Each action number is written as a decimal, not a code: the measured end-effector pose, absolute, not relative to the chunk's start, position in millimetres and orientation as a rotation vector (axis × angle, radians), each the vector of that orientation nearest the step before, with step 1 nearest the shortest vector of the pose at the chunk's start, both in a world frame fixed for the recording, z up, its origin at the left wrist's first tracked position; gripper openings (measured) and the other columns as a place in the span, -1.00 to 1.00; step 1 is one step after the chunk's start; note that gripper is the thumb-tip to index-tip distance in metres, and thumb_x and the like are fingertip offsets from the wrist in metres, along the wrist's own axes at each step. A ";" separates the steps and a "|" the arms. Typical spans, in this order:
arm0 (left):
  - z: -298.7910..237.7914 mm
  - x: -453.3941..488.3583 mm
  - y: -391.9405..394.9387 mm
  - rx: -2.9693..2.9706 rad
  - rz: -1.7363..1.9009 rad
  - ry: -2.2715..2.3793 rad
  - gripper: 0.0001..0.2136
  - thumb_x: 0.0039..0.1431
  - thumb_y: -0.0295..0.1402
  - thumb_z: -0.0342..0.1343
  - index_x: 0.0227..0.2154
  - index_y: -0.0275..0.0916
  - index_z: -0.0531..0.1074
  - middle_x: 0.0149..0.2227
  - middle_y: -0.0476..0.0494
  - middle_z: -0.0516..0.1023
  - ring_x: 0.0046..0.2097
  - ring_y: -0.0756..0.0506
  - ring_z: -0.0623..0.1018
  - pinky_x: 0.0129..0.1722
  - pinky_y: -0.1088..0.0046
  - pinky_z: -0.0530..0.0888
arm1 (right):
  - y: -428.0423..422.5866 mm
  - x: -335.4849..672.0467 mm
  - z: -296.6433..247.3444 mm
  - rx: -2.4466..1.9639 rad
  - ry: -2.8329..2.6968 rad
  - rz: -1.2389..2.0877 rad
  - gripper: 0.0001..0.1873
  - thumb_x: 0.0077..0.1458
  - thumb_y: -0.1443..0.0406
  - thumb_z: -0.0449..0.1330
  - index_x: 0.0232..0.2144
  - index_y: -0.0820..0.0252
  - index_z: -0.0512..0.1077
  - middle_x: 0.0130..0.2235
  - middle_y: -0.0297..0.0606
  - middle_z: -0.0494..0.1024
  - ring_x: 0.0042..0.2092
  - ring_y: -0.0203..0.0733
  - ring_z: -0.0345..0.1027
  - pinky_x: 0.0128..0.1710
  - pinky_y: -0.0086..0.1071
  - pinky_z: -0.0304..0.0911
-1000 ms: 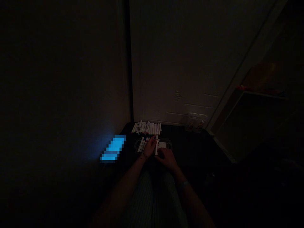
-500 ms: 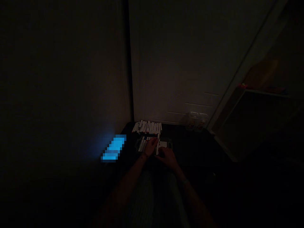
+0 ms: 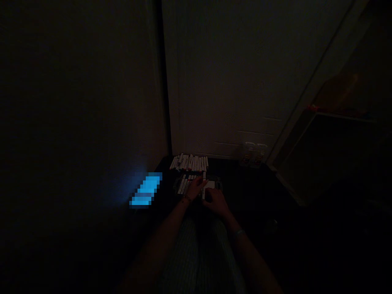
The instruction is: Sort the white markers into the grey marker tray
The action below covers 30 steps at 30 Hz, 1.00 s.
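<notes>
In dim light, a white marker (image 3: 204, 174) stands roughly upright in the view between my two hands. My left hand (image 3: 194, 189) closes on its middle from the left. At its lower end, the curled fingers of my right hand (image 3: 217, 200) grip it from the right. Beneath my hands lies a clear plastic case (image 3: 176, 185). Several white markers (image 3: 183, 185) rest in its left part, and a white card or label (image 3: 210, 184) shows in the right part. My hands hide the case's middle and front.
Behind the case, a row of white markers (image 3: 190, 163) lies along the wall. Two clear plastic containers (image 3: 248, 154) stand at the table's back right. A glowing blue, pixelated screen (image 3: 146, 190) is at left. A dark board or shelf (image 3: 330, 155) is on the right.
My hands keep nearly the same hold on the marker, the right fingers shifting only slightly. The view has tilted a little and looks darker.
</notes>
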<state>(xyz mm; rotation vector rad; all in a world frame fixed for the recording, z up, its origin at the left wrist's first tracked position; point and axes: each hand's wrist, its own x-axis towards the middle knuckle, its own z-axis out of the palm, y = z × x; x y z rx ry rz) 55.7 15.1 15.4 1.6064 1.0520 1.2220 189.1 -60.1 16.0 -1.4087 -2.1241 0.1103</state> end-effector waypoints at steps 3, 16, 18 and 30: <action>11.6 55.0 16.8 1.612 1.211 1.017 -0.67 -0.08 -0.14 0.09 -0.33 -0.29 0.36 -0.36 -0.05 0.45 -0.30 -0.01 0.42 -0.28 0.49 0.36 | -58.8 189.1 13.0 -1.407 -2.123 0.106 -0.66 -0.07 0.13 0.14 -0.23 0.14 0.32 -0.30 -0.30 0.43 -0.25 -0.22 0.24 -0.22 -0.39 0.04; 17.7 53.5 14.7 1.490 1.307 0.891 -0.58 0.03 -0.23 0.02 -0.04 -0.23 0.17 -0.19 -0.13 0.42 -0.18 -0.01 0.43 -0.20 0.46 0.38 | -62.2 189.4 17.7 -1.424 -2.016 0.192 -0.72 0.13 0.16 -0.06 -0.20 0.11 0.34 -0.29 -0.27 0.46 -0.24 -0.24 0.29 -0.22 -0.41 0.08; 20.4 53.6 11.5 1.485 1.314 0.898 -0.56 0.05 -0.24 0.01 0.00 -0.20 0.13 -0.20 -0.12 0.42 -0.20 0.00 0.43 -0.22 0.48 0.38 | -60.9 189.7 16.4 -1.418 -2.001 0.203 -0.71 0.15 0.16 -0.10 -0.18 0.11 0.33 -0.28 -0.27 0.46 -0.23 -0.23 0.30 -0.20 -0.40 0.09; 32.1 45.9 2.5 1.600 1.407 1.063 -0.64 0.15 -0.15 -0.17 -0.15 -0.26 0.35 -0.26 -0.13 0.46 -0.26 -0.05 0.45 -0.24 0.41 0.40 | -57.0 197.8 11.4 -1.287 -1.534 0.390 -0.63 0.18 0.20 -0.20 -0.12 0.18 0.30 -0.12 -0.19 0.41 -0.09 -0.21 0.25 -0.09 -0.34 0.13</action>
